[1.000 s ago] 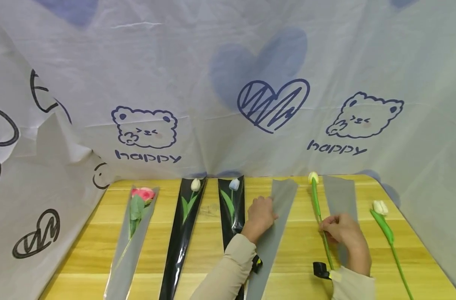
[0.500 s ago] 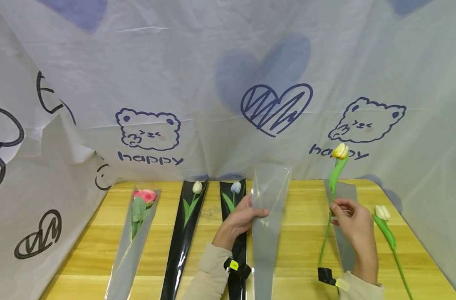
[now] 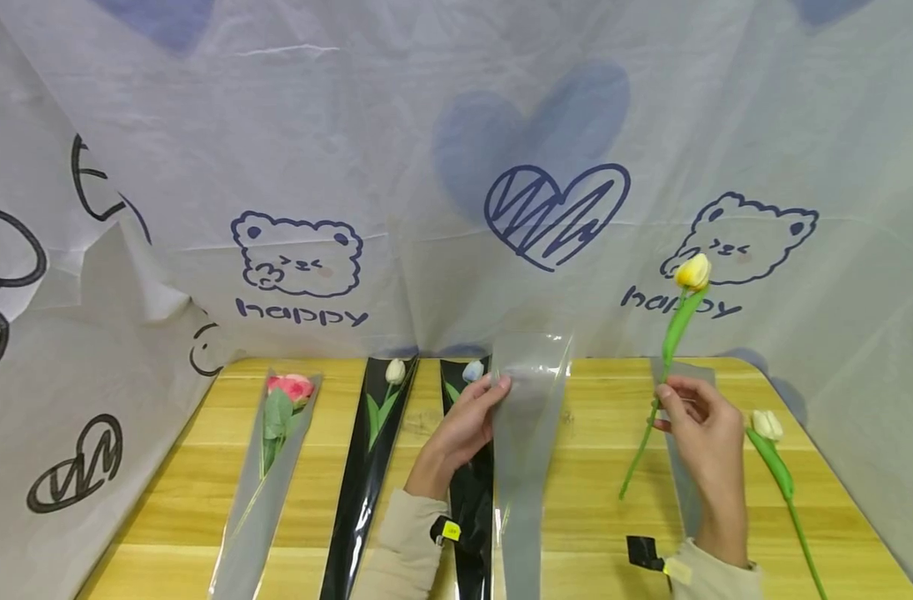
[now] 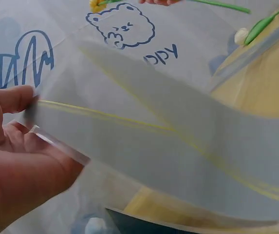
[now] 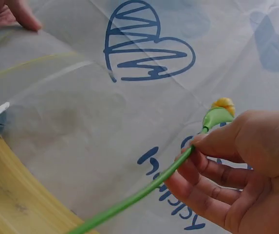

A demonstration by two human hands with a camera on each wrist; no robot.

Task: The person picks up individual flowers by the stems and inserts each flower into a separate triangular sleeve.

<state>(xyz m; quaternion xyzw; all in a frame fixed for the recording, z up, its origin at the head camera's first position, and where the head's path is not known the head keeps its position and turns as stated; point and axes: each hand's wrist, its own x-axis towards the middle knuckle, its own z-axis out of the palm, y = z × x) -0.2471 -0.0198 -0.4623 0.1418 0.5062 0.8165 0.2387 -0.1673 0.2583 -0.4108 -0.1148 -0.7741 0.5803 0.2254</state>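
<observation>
Head view: left hand [image 3: 464,429] pinches sleeve [image 3: 527,450], right hand [image 3: 704,437] pinches tulip [image 3: 676,332] right of sleeve; I'd guess pre-insertion, next needs stem [image 3: 639,454] aligned.

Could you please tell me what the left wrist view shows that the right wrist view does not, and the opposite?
Only the left wrist view: the loose white tulip and the grey wrapper beside it.

Only the right wrist view: the whole scribbled heart, and how the right hand pinches the green stem.

Both: the left hand holding the translucent sleeve, the yellow tulip, the patterned cloth and part of the wooden table.
</observation>
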